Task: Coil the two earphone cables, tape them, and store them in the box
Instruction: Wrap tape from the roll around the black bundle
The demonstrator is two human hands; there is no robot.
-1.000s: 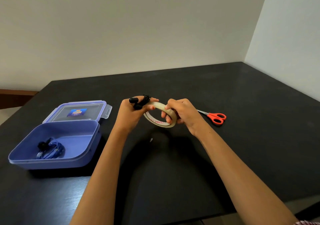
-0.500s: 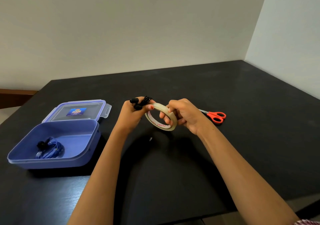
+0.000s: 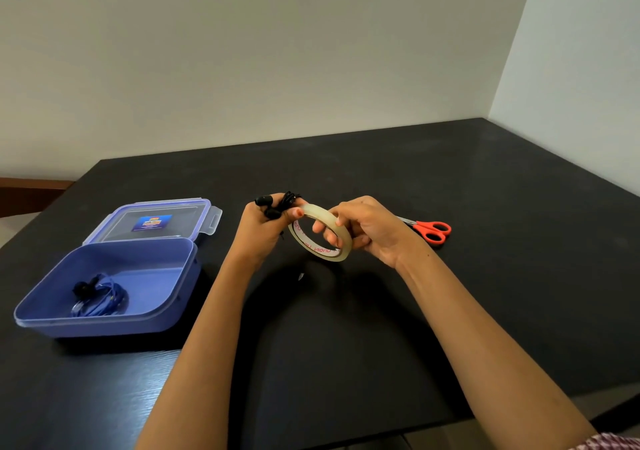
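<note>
Blue earphones (image 3: 100, 299) already lie coiled in the open box (image 3: 104, 325) on the bench (image 3: 485, 276). Her left hand (image 3: 263, 231) grips the black earphones (image 3: 277, 205), the right hand (image 3: 367, 228) holds the tape roll (image 3: 320, 231); taping seems barely begun. Scissors (image 3: 429, 230) wait nearby.

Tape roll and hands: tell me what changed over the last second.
Little changed. The right hand tilted the tape roll slightly, still against the left hand's thumb. That hand keeps the black earphones. Box, blue earphones and scissors stayed put.
</note>
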